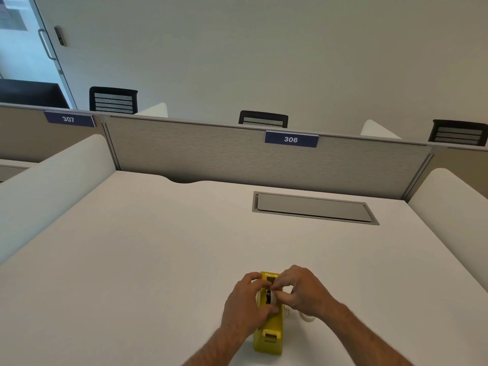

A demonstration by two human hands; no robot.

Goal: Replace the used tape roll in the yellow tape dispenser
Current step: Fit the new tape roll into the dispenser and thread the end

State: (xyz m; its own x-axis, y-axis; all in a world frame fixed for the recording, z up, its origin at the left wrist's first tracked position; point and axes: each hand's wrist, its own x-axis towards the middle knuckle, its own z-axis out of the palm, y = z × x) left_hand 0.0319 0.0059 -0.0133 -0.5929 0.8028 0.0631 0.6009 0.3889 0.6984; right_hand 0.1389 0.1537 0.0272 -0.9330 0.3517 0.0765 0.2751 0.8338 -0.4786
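Observation:
The yellow tape dispenser (270, 331) stands on the white desk (158, 247) near its front edge, cutter end toward me. My left hand (245, 305) wraps its left side, fingers over the top. My right hand (301, 291) pinches a tape roll (272, 297) with a dark core, sitting in the dispenser's cradle. Both hands touch the roll. A second whitish roll (306, 317) lies on the desk just right of the dispenser, mostly hidden under my right wrist.
A grey cable hatch (314, 208) is set into the desk at the back right. Grey partition panels with labels 306 (291, 139) and 307 (69, 119) close the far side. White side dividers (50, 180) flank the desk. Black chairs stand beyond.

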